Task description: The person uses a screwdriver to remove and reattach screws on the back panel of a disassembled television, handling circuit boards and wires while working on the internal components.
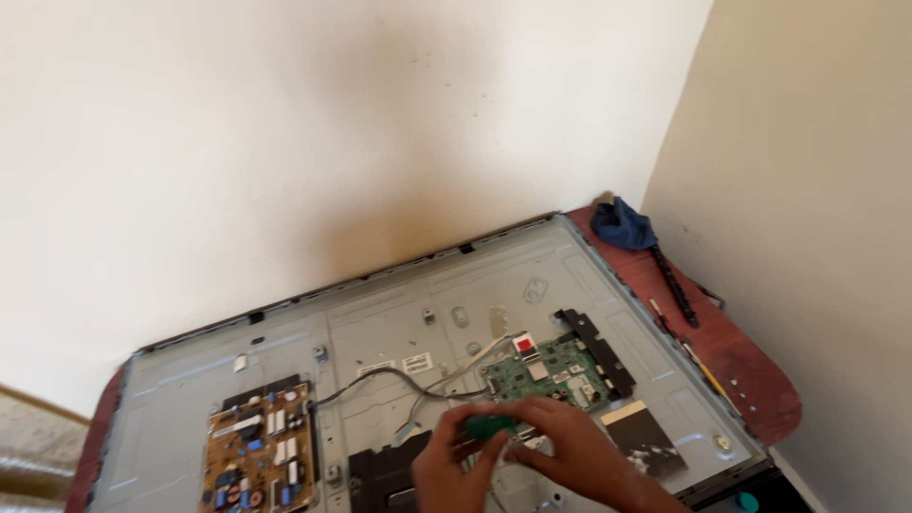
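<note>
- Back cover already off the flat television panel (532, 261), power supply board (258, 461) and green main board (546, 373) still mounted and wired
- Left hand (456, 470) and right hand (579, 446) both pinch a small green part (489, 425), just below the main board

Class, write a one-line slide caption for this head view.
Both hands, left hand and right hand, hold a small green part over an opened TV back beside its green board.

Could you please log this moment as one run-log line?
left hand: on green tool | right hand: gripping it | beneath: open TV back panel | nearby: green board
</note>
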